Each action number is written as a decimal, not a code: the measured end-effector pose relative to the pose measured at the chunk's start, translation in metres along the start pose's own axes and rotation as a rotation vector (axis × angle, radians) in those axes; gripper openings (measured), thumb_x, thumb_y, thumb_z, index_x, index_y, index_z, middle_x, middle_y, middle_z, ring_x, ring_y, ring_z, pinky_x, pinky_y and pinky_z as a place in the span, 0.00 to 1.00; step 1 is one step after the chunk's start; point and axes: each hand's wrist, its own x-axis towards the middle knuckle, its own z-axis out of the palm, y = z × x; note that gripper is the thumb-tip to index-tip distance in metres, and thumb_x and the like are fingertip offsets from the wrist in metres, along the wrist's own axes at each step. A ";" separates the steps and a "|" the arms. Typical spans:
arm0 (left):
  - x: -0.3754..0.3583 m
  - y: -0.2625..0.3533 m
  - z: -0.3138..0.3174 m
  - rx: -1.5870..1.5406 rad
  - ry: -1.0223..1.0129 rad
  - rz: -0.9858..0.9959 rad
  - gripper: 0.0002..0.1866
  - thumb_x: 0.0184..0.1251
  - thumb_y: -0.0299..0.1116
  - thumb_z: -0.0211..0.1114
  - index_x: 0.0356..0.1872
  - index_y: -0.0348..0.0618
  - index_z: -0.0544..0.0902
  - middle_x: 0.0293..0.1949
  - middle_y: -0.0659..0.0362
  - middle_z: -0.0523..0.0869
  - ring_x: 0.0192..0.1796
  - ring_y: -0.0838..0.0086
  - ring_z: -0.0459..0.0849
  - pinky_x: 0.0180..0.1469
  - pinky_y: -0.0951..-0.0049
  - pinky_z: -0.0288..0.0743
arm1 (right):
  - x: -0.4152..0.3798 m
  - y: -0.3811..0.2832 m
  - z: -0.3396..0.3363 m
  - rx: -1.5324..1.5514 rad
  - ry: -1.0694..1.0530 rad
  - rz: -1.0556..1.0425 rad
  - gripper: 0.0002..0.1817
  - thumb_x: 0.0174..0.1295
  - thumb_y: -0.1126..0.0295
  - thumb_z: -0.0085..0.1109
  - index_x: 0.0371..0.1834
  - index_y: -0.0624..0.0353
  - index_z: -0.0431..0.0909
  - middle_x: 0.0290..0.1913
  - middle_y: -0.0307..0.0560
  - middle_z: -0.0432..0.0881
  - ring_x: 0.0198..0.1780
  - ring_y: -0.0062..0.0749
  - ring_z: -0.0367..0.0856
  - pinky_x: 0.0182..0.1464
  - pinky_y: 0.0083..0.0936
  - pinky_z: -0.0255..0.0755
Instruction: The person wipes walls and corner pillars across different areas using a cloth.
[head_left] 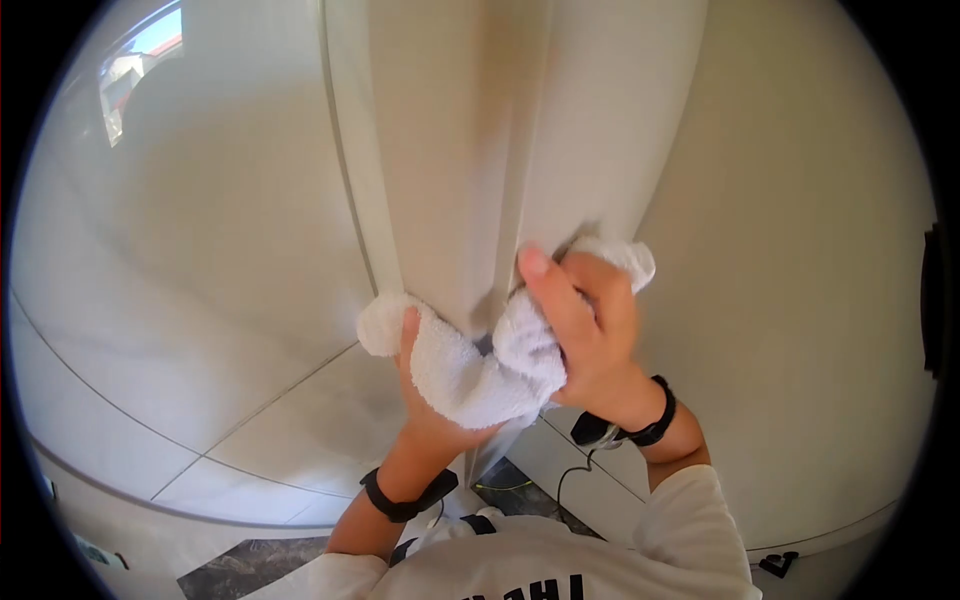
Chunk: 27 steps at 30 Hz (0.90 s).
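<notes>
A white terry towel [460, 375] is wrapped around the sides of a pale, upright frame [435, 160]. My left hand [425, 400] closes on the towel's left part, its thumb up along the cloth; most of its fingers are hidden. On the right side, my right hand [600, 335] grips the bunched other end, with the thumb extended toward the frame's groove. The cloth sags in a loop between both hands, close to my body. Each of my wrists has a black band around it.
Pale wall surfaces flank the frame, the right wall [790, 280] being plain. Large light tiles with dark joints [270, 400] lie at left. A thin dark cable [570, 475] hangs near my right wrist. Dark grey flooring [265, 565] shows below.
</notes>
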 end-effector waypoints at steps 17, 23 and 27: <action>0.006 -0.023 -0.040 -0.079 0.157 0.389 0.33 0.51 0.40 0.67 0.59 0.43 0.66 0.56 0.53 0.72 0.56 0.58 0.72 0.57 0.61 0.65 | 0.032 -0.033 0.034 0.062 -0.614 -0.140 0.26 0.60 0.65 0.41 0.61 0.61 0.69 0.64 0.59 0.64 0.63 0.50 0.65 0.63 0.34 0.63; -0.047 -0.048 0.028 -0.516 0.173 0.059 0.24 0.58 0.32 0.59 0.55 0.34 0.67 0.53 0.49 0.74 0.55 0.57 0.73 0.59 0.60 0.62 | -0.056 -0.047 0.041 0.566 -0.995 0.295 0.27 0.61 0.57 0.50 0.62 0.58 0.66 0.63 0.47 0.68 0.63 0.38 0.67 0.62 0.30 0.63; -0.072 -0.061 0.027 -0.542 0.096 0.021 0.33 0.59 0.36 0.62 0.62 0.33 0.59 0.57 0.50 0.72 0.58 0.59 0.72 0.61 0.60 0.60 | -0.068 -0.058 0.051 0.497 -0.941 0.200 0.21 0.58 0.62 0.55 0.55 0.51 0.72 0.57 0.42 0.73 0.58 0.38 0.72 0.57 0.30 0.69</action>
